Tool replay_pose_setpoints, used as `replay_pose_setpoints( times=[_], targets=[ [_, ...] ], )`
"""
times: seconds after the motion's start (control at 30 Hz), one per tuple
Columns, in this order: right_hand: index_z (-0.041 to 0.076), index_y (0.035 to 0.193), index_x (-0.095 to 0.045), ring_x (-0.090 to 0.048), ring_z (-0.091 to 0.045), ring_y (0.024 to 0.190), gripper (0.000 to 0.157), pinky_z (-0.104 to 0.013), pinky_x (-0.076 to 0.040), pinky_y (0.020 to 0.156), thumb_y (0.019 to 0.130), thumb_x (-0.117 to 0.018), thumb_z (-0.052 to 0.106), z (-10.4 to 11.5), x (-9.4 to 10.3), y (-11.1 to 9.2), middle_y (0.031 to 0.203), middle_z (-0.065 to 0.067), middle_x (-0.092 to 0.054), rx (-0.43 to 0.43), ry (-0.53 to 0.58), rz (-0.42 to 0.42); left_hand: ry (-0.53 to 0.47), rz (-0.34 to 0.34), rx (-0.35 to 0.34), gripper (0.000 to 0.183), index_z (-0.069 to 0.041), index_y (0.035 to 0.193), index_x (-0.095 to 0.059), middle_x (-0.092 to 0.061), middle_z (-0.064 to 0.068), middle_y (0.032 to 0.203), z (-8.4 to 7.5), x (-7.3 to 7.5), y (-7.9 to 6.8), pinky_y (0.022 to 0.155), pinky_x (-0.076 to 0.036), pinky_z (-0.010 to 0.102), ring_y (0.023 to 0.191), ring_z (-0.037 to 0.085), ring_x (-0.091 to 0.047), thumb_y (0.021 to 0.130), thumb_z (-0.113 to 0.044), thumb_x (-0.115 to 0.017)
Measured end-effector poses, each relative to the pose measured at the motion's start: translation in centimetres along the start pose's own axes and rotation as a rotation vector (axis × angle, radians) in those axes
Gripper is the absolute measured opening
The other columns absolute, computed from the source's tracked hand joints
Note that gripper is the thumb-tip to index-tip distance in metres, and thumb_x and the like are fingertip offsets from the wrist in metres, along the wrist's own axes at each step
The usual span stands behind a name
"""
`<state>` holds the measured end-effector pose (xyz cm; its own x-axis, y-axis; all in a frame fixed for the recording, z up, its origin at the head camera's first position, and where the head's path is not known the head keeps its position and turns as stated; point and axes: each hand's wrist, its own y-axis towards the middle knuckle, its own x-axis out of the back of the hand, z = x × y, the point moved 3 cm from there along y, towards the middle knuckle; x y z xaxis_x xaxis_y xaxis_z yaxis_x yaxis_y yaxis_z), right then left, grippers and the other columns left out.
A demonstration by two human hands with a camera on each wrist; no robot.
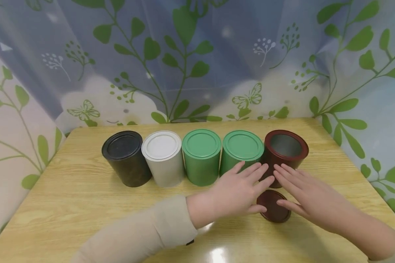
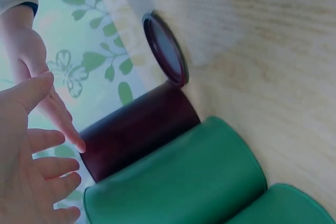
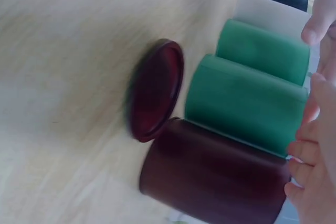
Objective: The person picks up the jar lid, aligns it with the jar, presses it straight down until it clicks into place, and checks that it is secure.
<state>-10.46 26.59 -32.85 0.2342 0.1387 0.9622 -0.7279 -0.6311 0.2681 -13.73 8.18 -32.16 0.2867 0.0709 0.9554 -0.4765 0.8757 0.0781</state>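
Note:
At the right end of a row of cans stands a dark red can (image 1: 286, 160), its top uncovered and its grey inside showing. Its dark red lid (image 1: 272, 208) lies on the table just in front. My left hand (image 1: 238, 191) is held over the front of the nearer green can (image 1: 243, 146) and beside the red one, fingers extended. From the right, my right hand (image 1: 311, 197) reaches toward the red can with straight fingers, thumb above the lid. Neither hand holds anything. Whether fingertips touch the red can, I cannot tell.
Leftward along the row stand another green can (image 1: 201, 157), a white can (image 1: 164, 160) and a black can (image 1: 126, 160), all lidded. They stand on a wooden table (image 1: 69, 212). A leaf-patterned curtain (image 1: 217, 54) hangs behind and at both sides.

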Motion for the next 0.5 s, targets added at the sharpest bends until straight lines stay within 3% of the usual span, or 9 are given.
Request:
replay_pose_setpoints(
  times=[0.2, 0.3, 0.43, 0.5],
  targets=[
    [0.0, 0.133, -0.05, -0.03, -0.015, 0.135, 0.064, -0.016, -0.003, 0.109, 0.088, -0.06, 0.044, -0.5, -1.1, -1.0, 0.135, -0.016, -0.049, 0.1, 0.026, -0.051, 0.002, 0.008, -0.027, 0.07, -0.022, 0.146, -0.035, -0.031, 0.005, 0.149, -1.2, -0.7, 0.1, 0.107, -0.029, 0.04, 0.136, 0.018, -0.028, 0.089, -0.063, -0.042],
    [0.001, 0.132, -0.052, -0.032, -0.016, 0.134, 0.061, -0.015, -0.005, 0.108, 0.088, -0.06, 0.043, -0.8, -1.8, -1.5, 0.135, -0.014, -0.049, 0.108, 0.03, -0.043, -0.001, 0.006, -0.041, 0.069, -0.021, 0.145, -0.036, -0.033, 0.004, 0.148, -1.7, -1.3, 0.2, 0.105, -0.032, 0.038, 0.135, 0.018, -0.03, 0.09, -0.062, -0.043],
    [0.004, 0.131, -0.054, -0.047, -0.025, 0.123, 0.061, -0.03, -0.035, 0.103, 0.085, -0.065, 0.042, -1.3, -2.6, -2.1, 0.134, -0.012, -0.051, 0.077, 0.034, -0.014, -0.017, 0.024, -0.045, 0.066, -0.022, 0.143, -0.039, -0.035, 0.004, 0.147, -2.2, -2.4, 0.6, 0.103, -0.035, 0.037, 0.134, 0.018, -0.033, 0.09, -0.061, -0.042],
    [0.003, 0.13, -0.054, -0.051, -0.028, 0.118, 0.061, -0.034, -0.041, 0.097, 0.084, -0.067, 0.041, -1.5, -3.0, -2.4, 0.133, -0.012, -0.052, 0.058, 0.044, 0.005, -0.028, 0.044, -0.046, 0.065, -0.022, 0.143, -0.04, -0.036, 0.004, 0.146, -2.4, -3.0, 0.8, 0.102, -0.037, 0.036, 0.133, 0.018, -0.034, 0.09, -0.061, -0.043]
  ],
)
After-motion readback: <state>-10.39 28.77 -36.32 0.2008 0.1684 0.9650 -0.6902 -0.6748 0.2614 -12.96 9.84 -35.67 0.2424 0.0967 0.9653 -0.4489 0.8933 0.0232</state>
